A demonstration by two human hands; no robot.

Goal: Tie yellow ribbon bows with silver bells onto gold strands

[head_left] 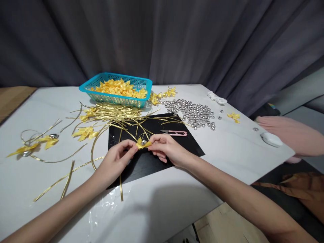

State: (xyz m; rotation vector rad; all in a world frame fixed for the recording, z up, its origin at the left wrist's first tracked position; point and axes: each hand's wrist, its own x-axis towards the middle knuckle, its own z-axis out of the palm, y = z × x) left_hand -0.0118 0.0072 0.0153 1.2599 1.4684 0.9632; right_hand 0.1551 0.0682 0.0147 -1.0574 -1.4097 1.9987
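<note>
A yellow ribbon flower (141, 144) with a silver bead at its centre is stretched between my two hands above the black mat (146, 165). My left hand (120, 154) pinches its left petal between thumb and fingers. At the opposite side, the thumb and forefinger of my right hand (167, 148) close on the right petal. Thin gold cord loops up behind the bead. Just beyond my right hand lie pink-handled thread snips (174, 133), blades pointing left.
A blue basket (115, 98) of yellow ribbon flowers stands at the back. Before it lies a bundle of gold cords (113, 113). Silver beads (193, 113) spread to the right. Finished-looking flowers with cords (48, 139) lie left; a white mouse (271, 139) rests near the right edge.
</note>
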